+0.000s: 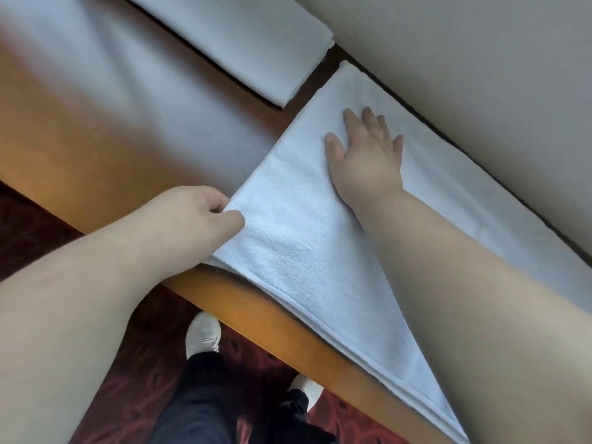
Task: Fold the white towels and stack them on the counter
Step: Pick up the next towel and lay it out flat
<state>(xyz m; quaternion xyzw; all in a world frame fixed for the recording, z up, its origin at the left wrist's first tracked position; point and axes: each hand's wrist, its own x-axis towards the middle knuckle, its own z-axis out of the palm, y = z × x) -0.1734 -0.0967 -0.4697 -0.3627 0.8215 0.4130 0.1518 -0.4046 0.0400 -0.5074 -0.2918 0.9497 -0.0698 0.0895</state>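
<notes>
Head view: one folded white terry towel stack (243, 43) already lies at the back of the glossy orange-brown wooden counter (96, 149). Partly folded white terry towel (304, 238) lies along the wall w/ its near edge over the counter lip. Left hand (205, 213) pinches its corner; right hand (365, 155) presses flat, fingers spread. Looks mid-fold, stacking left

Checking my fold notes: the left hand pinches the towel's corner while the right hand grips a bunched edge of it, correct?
Not quite. The left hand does pinch the towel at its corner, but the right hand lies flat and open on top, pressing it down, as the head view shows.
</notes>
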